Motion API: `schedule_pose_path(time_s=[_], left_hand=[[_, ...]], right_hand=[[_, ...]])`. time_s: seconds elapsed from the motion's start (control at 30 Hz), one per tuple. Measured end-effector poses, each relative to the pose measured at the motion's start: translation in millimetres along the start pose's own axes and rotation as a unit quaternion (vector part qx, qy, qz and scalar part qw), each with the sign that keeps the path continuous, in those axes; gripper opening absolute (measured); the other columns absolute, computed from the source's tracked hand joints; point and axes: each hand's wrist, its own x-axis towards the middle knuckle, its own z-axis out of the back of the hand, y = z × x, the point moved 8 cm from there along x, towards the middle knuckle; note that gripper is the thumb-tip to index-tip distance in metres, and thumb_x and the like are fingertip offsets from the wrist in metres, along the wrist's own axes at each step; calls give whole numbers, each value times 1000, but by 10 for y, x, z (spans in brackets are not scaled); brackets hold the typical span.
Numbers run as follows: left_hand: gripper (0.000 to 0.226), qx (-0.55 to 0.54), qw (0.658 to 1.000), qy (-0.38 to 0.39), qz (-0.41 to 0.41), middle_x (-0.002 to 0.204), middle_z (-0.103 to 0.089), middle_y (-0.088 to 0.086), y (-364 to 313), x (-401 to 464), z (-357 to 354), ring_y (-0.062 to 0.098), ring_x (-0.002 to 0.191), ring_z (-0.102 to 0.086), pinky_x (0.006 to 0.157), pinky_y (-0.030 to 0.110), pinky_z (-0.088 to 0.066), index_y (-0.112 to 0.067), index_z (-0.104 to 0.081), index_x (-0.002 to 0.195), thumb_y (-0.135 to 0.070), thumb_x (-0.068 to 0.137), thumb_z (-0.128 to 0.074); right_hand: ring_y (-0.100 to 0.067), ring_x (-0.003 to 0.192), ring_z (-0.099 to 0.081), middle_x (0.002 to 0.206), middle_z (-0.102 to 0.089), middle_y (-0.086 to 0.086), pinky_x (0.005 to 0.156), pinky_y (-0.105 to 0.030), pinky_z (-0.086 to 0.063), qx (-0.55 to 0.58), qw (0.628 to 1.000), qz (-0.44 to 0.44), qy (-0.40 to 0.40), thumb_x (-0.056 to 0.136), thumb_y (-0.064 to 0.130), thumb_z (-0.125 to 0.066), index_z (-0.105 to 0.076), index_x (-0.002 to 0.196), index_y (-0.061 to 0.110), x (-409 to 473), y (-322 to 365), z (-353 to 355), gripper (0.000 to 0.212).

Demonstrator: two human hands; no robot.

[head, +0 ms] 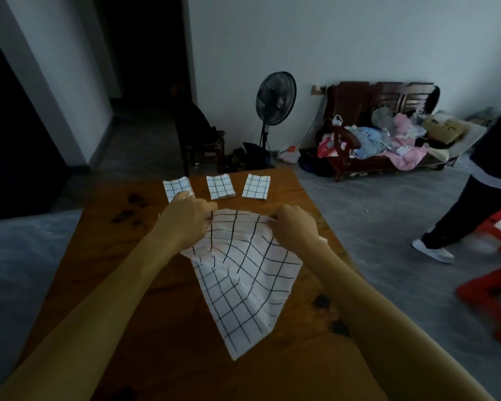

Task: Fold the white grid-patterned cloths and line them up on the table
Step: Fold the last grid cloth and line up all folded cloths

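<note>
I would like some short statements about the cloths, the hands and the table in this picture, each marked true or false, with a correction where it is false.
1. Three folded cloths lie in a row at the far end of the table. True: left, middle, right.
2. Both hands grip the unfolded cloth. True: the left hand and right hand pinch its far edge.
3. The unfolded cloth is striped red. False: it is white with a dark grid.
4. The folded cloths are stacked in one pile. False: they lie side by side, apart.
5. The table is glass. False: it is brown wood.
</note>
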Motion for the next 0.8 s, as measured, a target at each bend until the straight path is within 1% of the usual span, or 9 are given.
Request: schedule_pose_path(time_s=[0.03, 0.1, 0.2, 0.27, 0.33, 0.43, 0.53, 0.7, 0.8], left_hand=[[13, -7, 1000, -15, 11, 88, -64, -3, 96, 56, 26, 13, 86, -56, 90, 35, -44, -24, -59, 94, -29, 96, -48], [15, -10, 999, -38, 31, 87, -63, 1, 270, 166, 83, 14, 78, -56, 68, 27, -42, -20, -60, 97, -28, 97, -47], [13, 11, 995, -76, 57, 82, -59, 3, 472, 359, 199, 16, 69, -55, 58, 27, -39, -15, -60, 95, -21, 96, -48], [13, -4, 991, -101, 91, 80, -54, 0, 631, 497, 282, 15, 66, -52, 58, 28, -39, -16, -59, 93, -20, 97, -47], [13, -14, 983, -140, 115, 82, -55, -1, 782, 628, 405, 14, 64, -50, 57, 28, -38, -16, -59, 94, -19, 97, -47], [12, -15, 973, -190, 131, 84, -59, 5, 916, 774, 609, 20, 67, -53, 59, 31, -36, -13, -58, 93, -16, 96, -47], [10, -12, 965, -225, 135, 85, -64, 8, 927, 759, 725, 22, 69, -57, 61, 29, -35, -10, -60, 95, -14, 94, -51], [6, -13, 970, -213, 117, 76, -60, 6, 869, 440, 736, 16, 64, -51, 62, 28, -37, -10, -57, 94, -13, 93, -52], [7, -6, 974, -196, 110, 72, -54, 3, 813, 134, 737, 19, 66, -53, 63, 30, -39, -12, -54, 93, -16, 95, -49]], right_hand=[[-19, 79, -63, 91, -69, -1, 70, -34, -54, -2, 1000, 12, -21, 94, 24, -58, -69, 95, 17, 140, 41, 69, 12], [-21, 87, -64, 98, -69, -1, 74, -34, -53, -4, 998, 45, -47, 93, 20, -59, -70, 99, 20, 423, 148, 195, 13], [-23, 86, -64, 96, -69, -2, 66, -32, -48, 12, 994, 80, -79, 93, 19, -59, -70, 98, 22, 802, 271, 366, 13], [-25, 88, -63, 99, -69, -2, 65, -30, -41, 27, 989, 93, -109, 93, 17, -57, -70, 102, 21, 1016, 318, 492, 16], [-25, 89, -63, 101, -68, -3, 65, -30, -38, 38, 984, 110, -138, 92, 14, -56, -70, 105, 19, 1212, 373, 608, 20], [-29, 83, -64, 95, -69, -6, 68, -37, -45, 77, 963, 147, -211, 86, 8, -57, -71, 98, 15, 1395, 436, 816, 20], [-28, 79, -63, 91, -70, -8, 68, -33, -43, 90, 949, 162, -257, 86, 5, -56, -72, 95, 12, 1381, 436, 893, 20], [-27, 78, -64, 89, -71, -7, 72, -39, -50, 106, 936, 193, -275, 84, 1, -62, -72, 96, 11, 1059, 451, 883, 19], [-27, 82, -64, 93, -71, -7, 79, -43, -52, 95, 937, 198, -272, 84, 3, -65, -71, 99, 11, 703, 483, 837, 19]])
